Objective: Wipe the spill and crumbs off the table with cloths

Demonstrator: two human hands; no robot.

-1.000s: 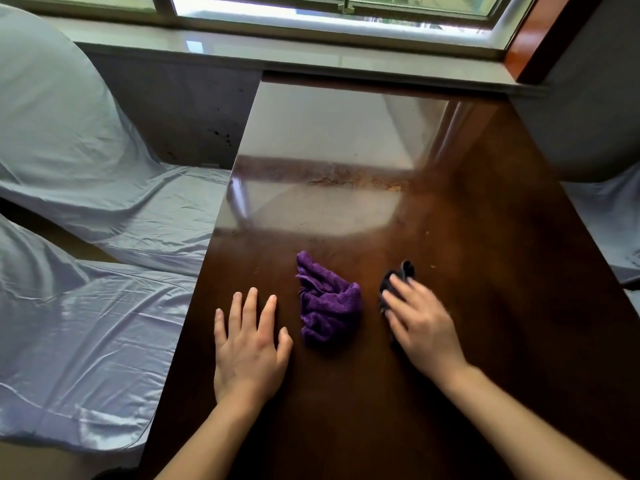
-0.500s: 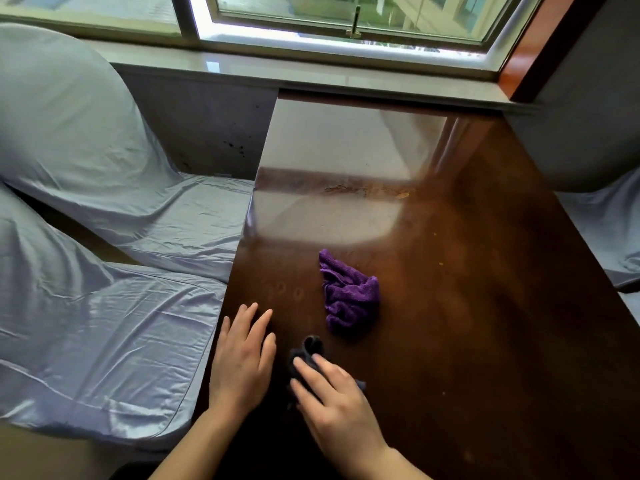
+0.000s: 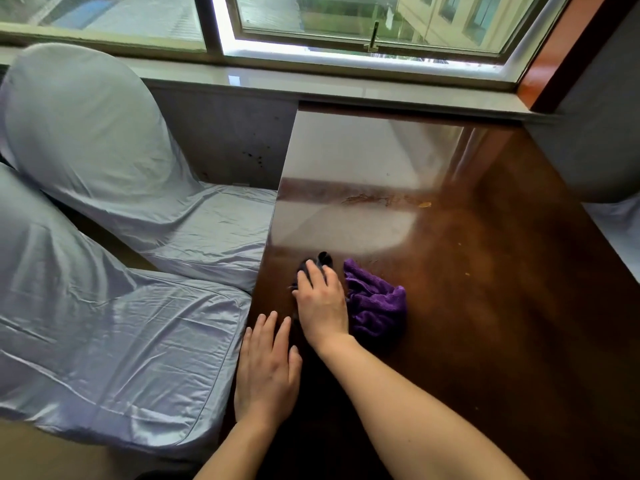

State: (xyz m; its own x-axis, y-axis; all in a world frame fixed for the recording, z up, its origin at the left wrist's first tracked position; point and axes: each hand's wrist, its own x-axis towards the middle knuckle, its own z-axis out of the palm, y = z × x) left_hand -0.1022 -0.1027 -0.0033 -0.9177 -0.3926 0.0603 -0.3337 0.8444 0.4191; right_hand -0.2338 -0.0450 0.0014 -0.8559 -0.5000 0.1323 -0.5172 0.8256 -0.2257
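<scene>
Glossy dark wooden table (image 3: 485, 306), fluffy purple terry cloth (image 3: 377, 303), satiny pale chair covers (image 3: 104, 323).

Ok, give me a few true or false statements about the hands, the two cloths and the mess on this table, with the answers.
1. The right hand presses on the dark cloth. True.
2. The left hand holds the purple cloth. False: it lies flat on the bare table, and the purple cloth lies loose beside the right hand.
3. A cloth covers the spill streak. False: it lies uncovered, farther toward the window.
4. A yellowish crumb lies just right of the spill streak. True.
</scene>
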